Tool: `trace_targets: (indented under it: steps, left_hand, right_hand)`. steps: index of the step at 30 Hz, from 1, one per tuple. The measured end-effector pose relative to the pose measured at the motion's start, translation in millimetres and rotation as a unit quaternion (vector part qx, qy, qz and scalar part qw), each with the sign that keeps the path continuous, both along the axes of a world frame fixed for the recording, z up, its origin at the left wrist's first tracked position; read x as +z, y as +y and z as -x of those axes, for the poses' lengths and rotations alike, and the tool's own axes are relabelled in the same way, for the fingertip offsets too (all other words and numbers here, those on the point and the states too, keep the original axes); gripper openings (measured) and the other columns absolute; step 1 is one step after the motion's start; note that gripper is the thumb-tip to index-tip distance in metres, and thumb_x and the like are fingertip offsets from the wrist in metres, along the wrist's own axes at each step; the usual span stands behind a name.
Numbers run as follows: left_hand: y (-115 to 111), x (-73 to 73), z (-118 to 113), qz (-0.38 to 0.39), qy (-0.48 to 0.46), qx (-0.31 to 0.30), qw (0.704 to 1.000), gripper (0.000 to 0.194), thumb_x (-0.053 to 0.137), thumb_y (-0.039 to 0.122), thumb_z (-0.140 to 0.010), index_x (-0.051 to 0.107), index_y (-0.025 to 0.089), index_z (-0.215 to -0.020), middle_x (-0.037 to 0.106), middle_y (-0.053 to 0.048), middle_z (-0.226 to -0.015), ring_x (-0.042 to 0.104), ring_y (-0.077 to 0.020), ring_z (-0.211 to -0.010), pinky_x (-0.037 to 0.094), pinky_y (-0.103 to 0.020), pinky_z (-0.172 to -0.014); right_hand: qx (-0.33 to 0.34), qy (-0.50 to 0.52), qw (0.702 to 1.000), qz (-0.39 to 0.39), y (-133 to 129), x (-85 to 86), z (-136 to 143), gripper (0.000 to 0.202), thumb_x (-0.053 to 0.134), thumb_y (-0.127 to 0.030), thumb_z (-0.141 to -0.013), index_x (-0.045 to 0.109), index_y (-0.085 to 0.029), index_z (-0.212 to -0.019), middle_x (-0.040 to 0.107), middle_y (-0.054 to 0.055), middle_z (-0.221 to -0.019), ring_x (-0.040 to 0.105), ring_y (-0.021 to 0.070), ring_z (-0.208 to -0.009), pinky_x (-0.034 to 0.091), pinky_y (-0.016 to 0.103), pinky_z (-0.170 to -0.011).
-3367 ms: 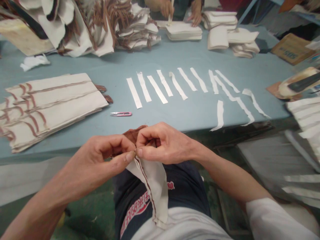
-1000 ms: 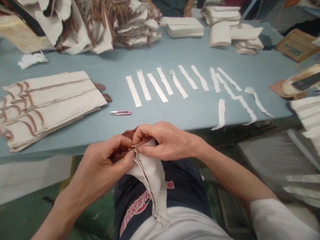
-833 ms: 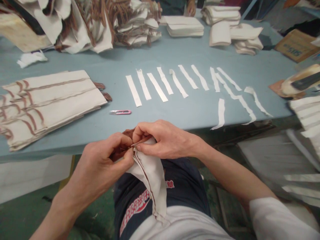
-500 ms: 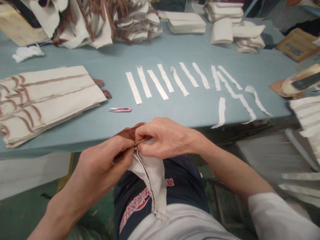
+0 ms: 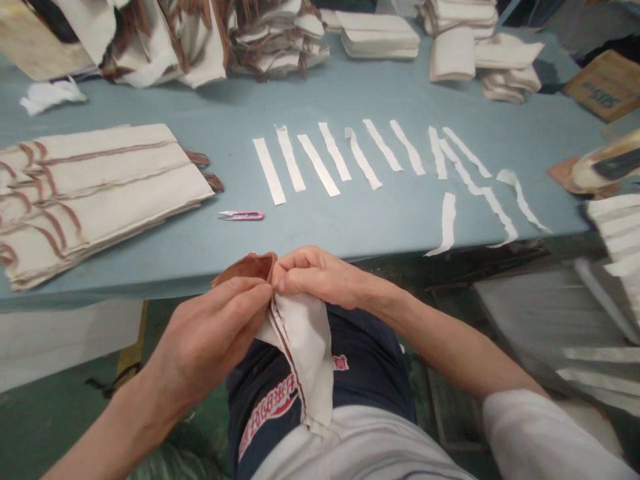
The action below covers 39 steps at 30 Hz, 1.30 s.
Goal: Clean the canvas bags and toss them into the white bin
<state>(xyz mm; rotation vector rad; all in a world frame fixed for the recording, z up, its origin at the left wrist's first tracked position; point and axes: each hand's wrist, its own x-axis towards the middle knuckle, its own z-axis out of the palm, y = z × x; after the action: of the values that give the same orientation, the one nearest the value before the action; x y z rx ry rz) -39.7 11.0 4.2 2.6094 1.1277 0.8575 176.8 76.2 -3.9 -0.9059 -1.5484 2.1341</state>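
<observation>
A cream fabric piece with brown edging (image 5: pixel 310 347) hangs over my lap, and its brown upper part (image 5: pixel 245 268) stands up beyond my fingers. My left hand (image 5: pixel 220 320) pinches its seam from the left. Pressed close to it, my right hand (image 5: pixel 313 272) grips the same edge from the right, fingers closed. The fingertips hide the exact spot where they meet. Pink thread snips (image 5: pixel 242 216) lie on the blue-green table (image 5: pixel 200 247) in front of my hands. Several white strips (image 5: pixel 319 165) are laid out in a row beyond them.
On the left lies a stack of cream pieces with brown trim (image 5: pixel 110 173). Piles of cream and brown fabric (image 5: pixel 275 40) and folded cream stacks (image 5: pixel 380 37) line the back. A cardboard box (image 5: pixel 605 87) sits at far right. The table's front edge is just beyond my hands.
My right hand has turned and its fingers now lie closer against the seam. The brown upper part shows more openly to the left. The view has shifted slightly.
</observation>
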Motion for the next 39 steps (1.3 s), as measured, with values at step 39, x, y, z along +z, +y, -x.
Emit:
trace_targets:
  steps: [39]
  left_hand:
    - [12.3,1.0,-19.8,0.506,-0.389,-0.022,0.769,0.048,0.083,0.056,-0.095,0.061,0.02,-0.072,0.05,0.005,-0.067,0.043,-0.0121,-0.062,0.037,-0.021,-0.055]
  right_hand:
    - [0.013,0.181,0.983,0.028,-17.1,-28.0,-25.6,0.05,0.079,-0.062,-0.095,0.071,-0.013,-0.098,0.058,-0.003,-0.078,0.048,0.0078,-0.067,0.039,0.021,-0.061]
